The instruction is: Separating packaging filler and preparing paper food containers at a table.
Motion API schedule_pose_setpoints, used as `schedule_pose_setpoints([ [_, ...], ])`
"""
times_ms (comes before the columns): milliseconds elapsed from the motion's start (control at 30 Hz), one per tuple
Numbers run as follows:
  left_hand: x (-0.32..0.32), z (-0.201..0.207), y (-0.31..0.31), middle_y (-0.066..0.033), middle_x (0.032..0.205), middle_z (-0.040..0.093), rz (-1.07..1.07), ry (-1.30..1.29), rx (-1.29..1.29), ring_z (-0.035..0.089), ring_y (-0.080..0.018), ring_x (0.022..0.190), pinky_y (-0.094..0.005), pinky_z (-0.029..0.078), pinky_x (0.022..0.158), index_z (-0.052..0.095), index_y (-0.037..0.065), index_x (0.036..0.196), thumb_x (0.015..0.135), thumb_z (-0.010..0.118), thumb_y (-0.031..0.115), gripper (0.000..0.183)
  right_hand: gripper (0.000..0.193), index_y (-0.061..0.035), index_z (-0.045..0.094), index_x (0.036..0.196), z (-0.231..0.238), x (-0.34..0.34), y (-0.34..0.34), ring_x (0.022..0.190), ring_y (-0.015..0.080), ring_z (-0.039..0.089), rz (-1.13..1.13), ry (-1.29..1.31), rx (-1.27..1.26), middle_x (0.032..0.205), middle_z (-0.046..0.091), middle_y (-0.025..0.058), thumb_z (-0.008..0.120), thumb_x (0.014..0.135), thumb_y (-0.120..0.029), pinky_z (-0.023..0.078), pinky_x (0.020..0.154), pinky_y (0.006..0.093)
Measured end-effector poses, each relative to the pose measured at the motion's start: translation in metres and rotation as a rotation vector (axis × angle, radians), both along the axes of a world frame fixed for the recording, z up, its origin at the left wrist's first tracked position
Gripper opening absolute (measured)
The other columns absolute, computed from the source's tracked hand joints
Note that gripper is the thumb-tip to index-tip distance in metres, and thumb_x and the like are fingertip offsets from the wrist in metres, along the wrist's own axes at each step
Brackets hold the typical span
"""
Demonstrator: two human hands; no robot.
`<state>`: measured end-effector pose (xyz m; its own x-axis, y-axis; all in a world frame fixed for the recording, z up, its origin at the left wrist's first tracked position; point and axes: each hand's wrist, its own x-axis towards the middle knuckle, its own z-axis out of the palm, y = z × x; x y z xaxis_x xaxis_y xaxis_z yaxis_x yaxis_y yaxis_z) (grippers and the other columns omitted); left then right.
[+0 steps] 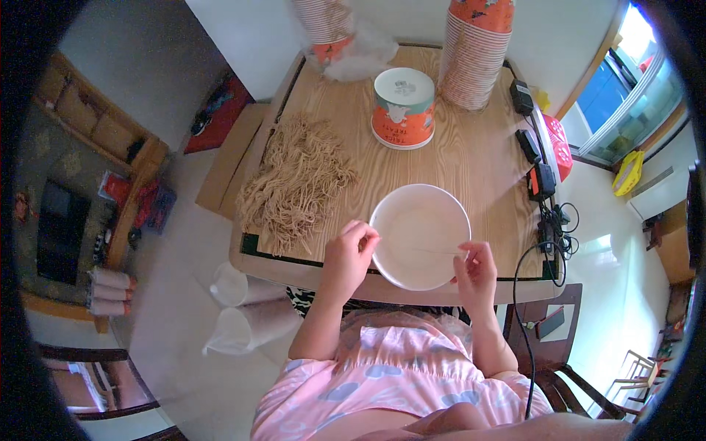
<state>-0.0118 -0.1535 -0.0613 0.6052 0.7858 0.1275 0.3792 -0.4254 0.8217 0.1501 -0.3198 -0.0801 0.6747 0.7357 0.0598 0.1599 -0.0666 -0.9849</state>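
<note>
A white-lined round paper bucket stands at the table's front edge with its opening toward me. At its left rim is my left hand, its thumb and fingertips closed on the edge. My right hand is at the right rim, fingers pinched together. A thin pale strand runs across the opening to those right fingertips; its other end is hard to make out. Left of the bucket lies a tangled heap of tan cords. Behind it, an orange and green printed bucket sits upside down.
Tall stacks of nested buckets rise at the back right and back left, the left one beside clear plastic wrap. Black adapters and cables line the table's right edge. Wrapped stacks lie on the floor at left.
</note>
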Motion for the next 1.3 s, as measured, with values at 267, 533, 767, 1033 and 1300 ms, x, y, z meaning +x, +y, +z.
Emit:
schedule_pose_setpoints([
  [267,0.019,0.014,0.026,-0.0091,0.081,0.059,-0.144,0.055,0.440,0.059,-0.0289,0.076,-0.0372,0.047,0.063,0.058,0.003,0.080,0.078,0.063,0.006,0.006,0.010,0.0006,0.060,0.094,0.048,-0.017,-0.029,0.063,0.0079,0.055,0.285,-0.017,-0.187,0.070,0.058,0.0031,0.056,0.085,0.001,0.046,0.058,0.0230],
  [533,0.018,0.038,-0.029,-0.0042,0.080,0.055,-0.313,0.016,0.591,0.056,-0.0210,0.075,-0.0344,0.048,0.063,0.065,0.010,0.086,0.072,0.067,0.010,0.014,0.014,0.0013,0.062,0.096,0.062,-0.003,0.006,0.087,0.0202,0.060,0.223,-0.166,0.045,0.089,0.061,0.0110,0.055,0.089,-0.009,0.046,0.078,0.0282],
  [767,0.012,0.039,-0.052,-0.0039,0.092,0.060,-0.536,-0.168,0.629,0.058,-0.0187,0.082,-0.0294,0.051,0.070,0.062,0.005,0.090,0.073,0.061,0.010,0.018,0.027,0.0039,0.063,0.093,0.048,-0.002,0.018,0.083,0.0140,0.058,0.472,0.302,-0.026,0.085,0.064,0.0055,0.050,0.094,-0.020,0.046,0.079,0.0285],
  [1033,0.002,0.021,-0.062,-0.0059,0.090,0.059,-0.679,-0.169,0.545,0.057,-0.0202,0.085,-0.0300,0.049,0.074,0.061,0.003,0.084,0.068,0.059,0.010,0.017,0.028,0.0027,0.056,0.084,0.047,0.004,0.037,0.071,0.0141,0.058,0.350,0.491,0.187,0.080,0.060,0.0083,0.045,0.097,-0.019,0.048,0.067,0.0276],
  [1300,-0.001,0.014,-0.076,-0.0084,0.090,0.059,-0.910,-0.172,0.438,0.057,-0.0220,0.092,-0.0318,0.048,0.082,0.061,0.001,0.083,0.065,0.059,0.009,0.019,0.024,0.0010,0.054,0.088,0.062,0.003,0.047,0.056,0.0097,0.051,0.326,0.594,0.246,0.065,0.052,0.0028,0.044,0.097,-0.018,0.042,0.051,0.0223],
])
